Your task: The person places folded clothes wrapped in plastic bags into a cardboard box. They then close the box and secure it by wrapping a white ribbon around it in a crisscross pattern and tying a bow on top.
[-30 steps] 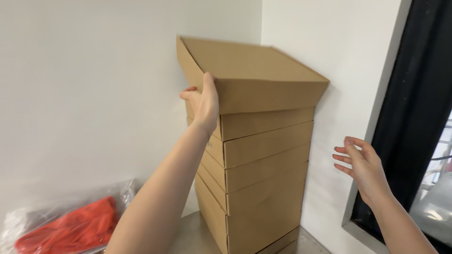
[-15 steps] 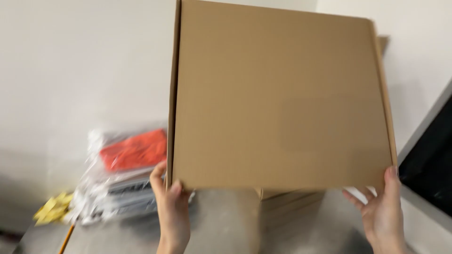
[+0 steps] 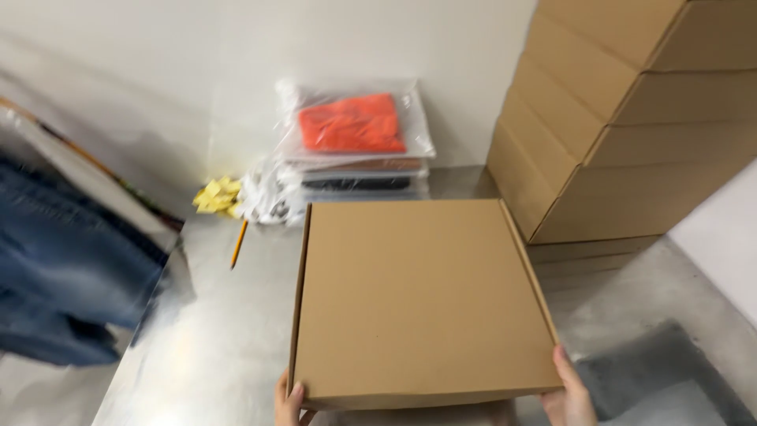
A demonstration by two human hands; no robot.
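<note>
Holding a flat brown box (image 3: 418, 296) by its near corners, both hands sat at the bottom edge of the view. Left hand (image 3: 289, 402): grip closed on the near-left corner, thumb on the top face, other fingers under and out of sight. Right hand (image 3: 569, 394): grip closed on the near-right corner, thumb along the side edge, fingers hidden below. Only fingers and part of each palm showed; wrists were cut off by the frame.

Box lay nearly level, lid shut, long faces square to the viewer, over the grey worktop (image 3: 213, 331). Could not tell whether its underside touched the worktop.

Edges and room: far edge of the box stood just short of a pile of clear bags (image 3: 355, 150), the top one with an orange garment inside. Far-right corner came near the base of a stack of boxes (image 3: 623, 134) against the wall. Left of the box the worktop was bare out to a pencil (image 3: 238, 244) and yellow scraps (image 3: 217, 196). Denim cloth (image 3: 63, 268) hung at far left, well apart. A dark grey mat (image 3: 670, 379) lay just right of the right hand.
</note>
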